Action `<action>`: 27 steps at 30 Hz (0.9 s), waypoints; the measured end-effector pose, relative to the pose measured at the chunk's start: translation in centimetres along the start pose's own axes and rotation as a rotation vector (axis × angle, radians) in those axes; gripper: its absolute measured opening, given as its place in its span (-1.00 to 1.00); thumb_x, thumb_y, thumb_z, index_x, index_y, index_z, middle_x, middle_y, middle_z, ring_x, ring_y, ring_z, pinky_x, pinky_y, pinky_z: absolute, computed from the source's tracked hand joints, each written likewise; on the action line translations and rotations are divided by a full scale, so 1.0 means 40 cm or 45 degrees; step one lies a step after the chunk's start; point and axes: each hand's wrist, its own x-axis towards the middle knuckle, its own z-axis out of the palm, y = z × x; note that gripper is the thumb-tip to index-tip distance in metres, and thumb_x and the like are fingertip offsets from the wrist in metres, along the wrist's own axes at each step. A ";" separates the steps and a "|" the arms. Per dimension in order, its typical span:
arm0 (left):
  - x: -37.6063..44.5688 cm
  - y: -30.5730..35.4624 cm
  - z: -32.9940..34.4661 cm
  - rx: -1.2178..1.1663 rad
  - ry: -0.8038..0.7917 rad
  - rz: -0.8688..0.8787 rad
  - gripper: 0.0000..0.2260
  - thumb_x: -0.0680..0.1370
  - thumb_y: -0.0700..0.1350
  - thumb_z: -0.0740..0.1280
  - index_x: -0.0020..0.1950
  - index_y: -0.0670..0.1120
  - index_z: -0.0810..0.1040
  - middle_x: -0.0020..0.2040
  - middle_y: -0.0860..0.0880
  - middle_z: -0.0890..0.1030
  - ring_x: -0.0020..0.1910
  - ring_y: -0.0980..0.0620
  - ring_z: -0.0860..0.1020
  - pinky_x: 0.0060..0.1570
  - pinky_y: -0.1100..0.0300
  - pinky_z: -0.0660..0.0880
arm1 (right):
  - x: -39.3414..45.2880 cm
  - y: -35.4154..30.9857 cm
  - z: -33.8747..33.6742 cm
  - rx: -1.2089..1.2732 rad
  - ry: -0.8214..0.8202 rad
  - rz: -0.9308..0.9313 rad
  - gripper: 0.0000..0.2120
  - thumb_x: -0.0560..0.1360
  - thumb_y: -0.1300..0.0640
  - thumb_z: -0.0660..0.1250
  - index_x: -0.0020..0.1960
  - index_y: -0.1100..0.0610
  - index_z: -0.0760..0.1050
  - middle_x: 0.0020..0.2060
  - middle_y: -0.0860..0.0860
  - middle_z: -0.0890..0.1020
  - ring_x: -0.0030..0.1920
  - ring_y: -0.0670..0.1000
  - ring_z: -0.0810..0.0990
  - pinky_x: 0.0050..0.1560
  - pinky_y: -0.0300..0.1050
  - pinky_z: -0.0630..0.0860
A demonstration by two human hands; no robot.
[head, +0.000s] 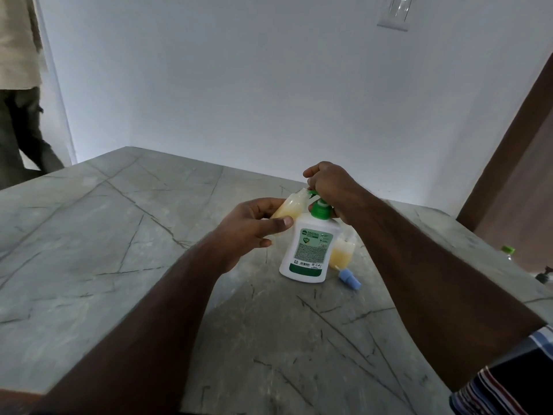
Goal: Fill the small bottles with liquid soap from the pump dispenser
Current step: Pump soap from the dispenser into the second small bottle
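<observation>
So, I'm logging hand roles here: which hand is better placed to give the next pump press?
Right. The right hand already sits on the pump dispenser head, while the left hand holds the small bottle tilted with its mouth at the nozzle.

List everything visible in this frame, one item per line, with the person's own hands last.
Pump dispenser: 1, white with green pump, upright mid-table.
Small bottle: 1, clear with yellowish soap, tilted, mouth at the pump spout.
Second small bottle: 1, clear with yellowish soap, behind the dispenser's right side.
Spray cap: 1, blue, lying on the table right of the dispenser.
Table: 1, grey stone with dark veins.
Wall plate: 1, white, upper wall.
Bystander: 1, beige top, far left.
Left hand: grips the small bottle.
Right hand: on the pump head.
</observation>
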 end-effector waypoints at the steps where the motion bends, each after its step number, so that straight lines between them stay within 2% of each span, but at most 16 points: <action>1: 0.000 0.001 0.000 0.001 -0.001 -0.001 -0.79 0.55 -0.10 0.45 0.12 0.17 0.64 0.14 0.04 0.69 0.18 0.00 0.60 0.03 0.04 0.52 | -0.002 0.000 0.000 0.009 0.006 0.011 -0.75 0.58 0.31 0.18 0.20 0.15 0.51 0.06 0.09 0.56 0.11 0.11 0.57 0.18 0.16 0.56; 7: -0.001 0.004 0.000 -0.004 -0.002 -0.009 -0.77 0.55 -0.10 0.45 0.18 0.12 0.64 0.17 0.02 0.68 0.21 -0.04 0.59 0.06 0.02 0.52 | -0.007 -0.008 -0.006 0.112 0.007 0.053 -0.83 0.58 0.28 0.21 0.07 0.07 0.49 0.08 0.12 0.58 -0.01 0.08 0.58 0.12 0.18 0.60; 10: -0.002 0.003 -0.003 -0.009 -0.008 -0.008 -0.74 0.55 -0.11 0.45 0.23 0.09 0.64 0.17 0.01 0.68 0.21 -0.04 0.59 0.04 0.03 0.51 | 0.001 -0.007 -0.002 0.065 0.005 0.030 -0.78 0.58 0.29 0.20 0.16 0.12 0.50 0.13 0.12 0.58 0.08 0.11 0.57 0.16 0.17 0.58; 15: -0.007 0.006 -0.002 -0.023 -0.020 0.000 -0.74 0.55 -0.10 0.45 0.24 0.07 0.63 0.18 0.00 0.68 0.21 -0.03 0.59 0.02 0.04 0.49 | 0.004 -0.001 0.003 0.036 0.006 0.026 -0.74 0.58 0.33 0.16 0.18 0.13 0.50 -0.04 0.02 0.54 -0.07 0.02 0.55 0.16 0.15 0.58; 22: -0.003 0.008 -0.002 -0.025 -0.021 -0.012 -0.73 0.55 -0.11 0.45 0.24 0.07 0.63 0.17 0.00 0.68 0.20 -0.03 0.59 0.01 0.04 0.49 | 0.000 -0.005 -0.004 0.120 -0.007 0.048 -0.80 0.59 0.30 0.19 0.14 0.10 0.49 0.06 0.11 0.56 -0.09 0.02 0.54 0.14 0.14 0.60; 27: -0.002 0.003 -0.003 -0.024 -0.022 -0.006 -0.77 0.56 -0.11 0.45 0.19 0.12 0.65 0.16 0.01 0.69 0.20 -0.03 0.59 0.04 0.03 0.50 | 0.003 -0.002 -0.002 0.020 -0.002 0.016 -0.72 0.59 0.32 0.16 0.25 0.18 0.49 0.02 0.06 0.58 -0.06 0.03 0.55 0.18 0.12 0.57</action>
